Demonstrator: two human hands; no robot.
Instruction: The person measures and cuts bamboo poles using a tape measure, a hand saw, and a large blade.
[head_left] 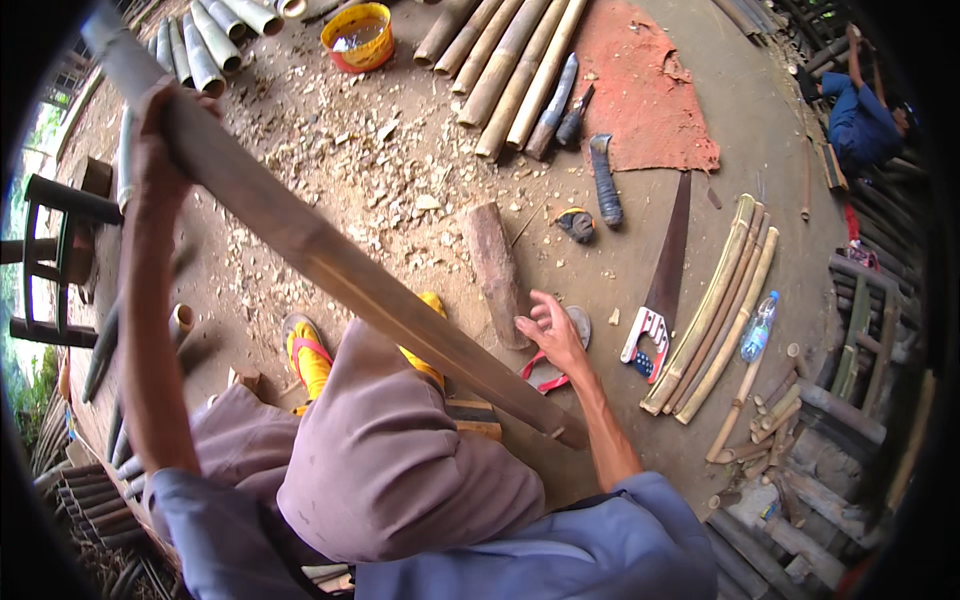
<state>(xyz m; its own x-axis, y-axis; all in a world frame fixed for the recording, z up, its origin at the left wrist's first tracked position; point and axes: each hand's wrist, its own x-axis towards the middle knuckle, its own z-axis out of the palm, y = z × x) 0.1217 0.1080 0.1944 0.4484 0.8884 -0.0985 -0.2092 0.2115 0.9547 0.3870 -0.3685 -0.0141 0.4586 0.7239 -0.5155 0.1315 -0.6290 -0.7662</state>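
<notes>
A long bamboo pole [330, 268] slants across my lap, from the upper left down to beside my right forearm. My left hand [165, 140] is wrapped round its upper part. My right hand [556, 335] is off the pole, fingers apart and holding nothing, above a sandal [578, 322] on the ground. Just beyond that hand lies a short, rough log [492, 268]. A tape measure [576, 224] and a dark, curved wrapped object [605, 180] lie farther off. To the right rests a handsaw [668, 280] with a white, red and blue handle.
Split bamboo lengths [715, 310] and a plastic bottle [760, 325] lie right. Bamboo poles [510, 70], a reddish mat [645, 95] and a yellow bucket [372, 58] are ahead. Shavings [400, 180] cover the ground. A bamboo stool [62, 255] stands left; another person [862, 120] is far right.
</notes>
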